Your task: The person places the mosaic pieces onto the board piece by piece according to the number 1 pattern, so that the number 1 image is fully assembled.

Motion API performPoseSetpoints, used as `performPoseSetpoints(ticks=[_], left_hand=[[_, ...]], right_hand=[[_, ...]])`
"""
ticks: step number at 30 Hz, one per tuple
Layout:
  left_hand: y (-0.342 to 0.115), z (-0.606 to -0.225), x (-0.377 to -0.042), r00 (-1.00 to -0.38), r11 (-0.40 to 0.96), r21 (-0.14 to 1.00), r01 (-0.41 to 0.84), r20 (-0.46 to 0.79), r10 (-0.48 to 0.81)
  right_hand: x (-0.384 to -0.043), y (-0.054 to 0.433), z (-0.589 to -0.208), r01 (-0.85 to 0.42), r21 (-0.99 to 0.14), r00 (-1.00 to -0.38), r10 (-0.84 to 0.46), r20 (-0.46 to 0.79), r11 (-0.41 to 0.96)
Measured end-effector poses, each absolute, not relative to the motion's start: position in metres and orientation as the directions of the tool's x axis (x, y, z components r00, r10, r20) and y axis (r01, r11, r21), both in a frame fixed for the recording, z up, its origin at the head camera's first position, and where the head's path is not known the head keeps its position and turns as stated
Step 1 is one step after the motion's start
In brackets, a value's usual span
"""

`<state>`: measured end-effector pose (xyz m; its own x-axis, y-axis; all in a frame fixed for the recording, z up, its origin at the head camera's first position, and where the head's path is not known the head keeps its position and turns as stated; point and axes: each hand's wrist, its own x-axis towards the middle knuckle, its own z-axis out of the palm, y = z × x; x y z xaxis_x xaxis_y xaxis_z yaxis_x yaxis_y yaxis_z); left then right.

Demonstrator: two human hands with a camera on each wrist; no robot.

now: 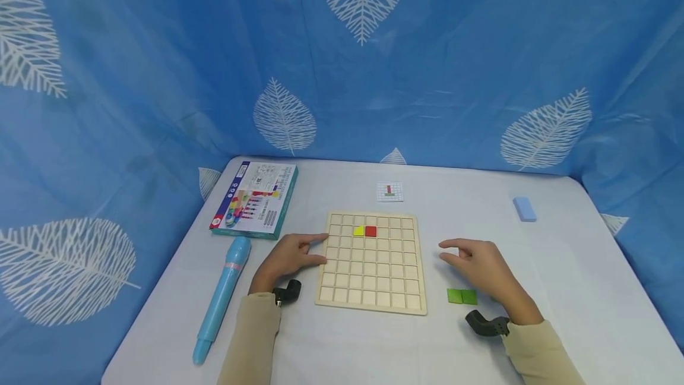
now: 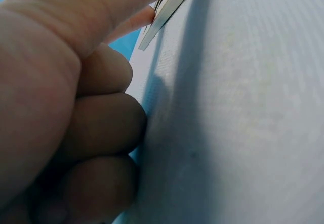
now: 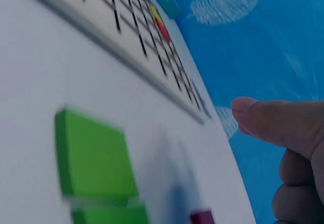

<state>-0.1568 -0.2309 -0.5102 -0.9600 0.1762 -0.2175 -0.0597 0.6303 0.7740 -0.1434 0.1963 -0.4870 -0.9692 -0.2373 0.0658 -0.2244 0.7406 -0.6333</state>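
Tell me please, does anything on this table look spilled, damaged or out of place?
Nothing stands out. The yellow piece and red square sit side by side on the grid board, the two green squares lie next to each other on the table, and I see no spill or damage.

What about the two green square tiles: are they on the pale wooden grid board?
No, the green tiles lie on the white tabletop, beside the wooden board.

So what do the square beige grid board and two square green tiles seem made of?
Square beige grid board: likely matte wood, judging by its pale timber tone and dull surface. Square green tiles: perhaps painted wood or plastic, seemingly matte; solid, dull colour fits both.
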Motion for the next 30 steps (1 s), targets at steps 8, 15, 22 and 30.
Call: performPoseSetpoints(ticks=[8,15,22,30], left_hand=[[-0.228,-0.514,-0.157,-0.959,0.628,0.776,-0.057,-0.218,0.182],[-0.229,-0.511,-0.155,-0.96,0.638,0.768,-0.059,-0.218,0.173],[-0.231,-0.509,-0.153,-0.961,0.632,0.773,-0.056,-0.214,0.177],[-0.23,-0.508,-0.156,-0.961,0.638,0.769,-0.038,-0.203,0.188]], right_hand=[[-0.131,0.245,-0.502,-0.167,-0.621,-0.985,-0.157,0.071,0.766],[-0.123,0.276,-0.511,-0.046,-0.671,-0.999,-0.053,0.01,0.74],[-0.124,0.282,-0.515,-0.032,-0.743,-0.999,-0.038,0.008,0.668],[-0.124,0.277,-0.515,-0.024,-0.691,-0.998,-0.058,-0.026,0.722]])
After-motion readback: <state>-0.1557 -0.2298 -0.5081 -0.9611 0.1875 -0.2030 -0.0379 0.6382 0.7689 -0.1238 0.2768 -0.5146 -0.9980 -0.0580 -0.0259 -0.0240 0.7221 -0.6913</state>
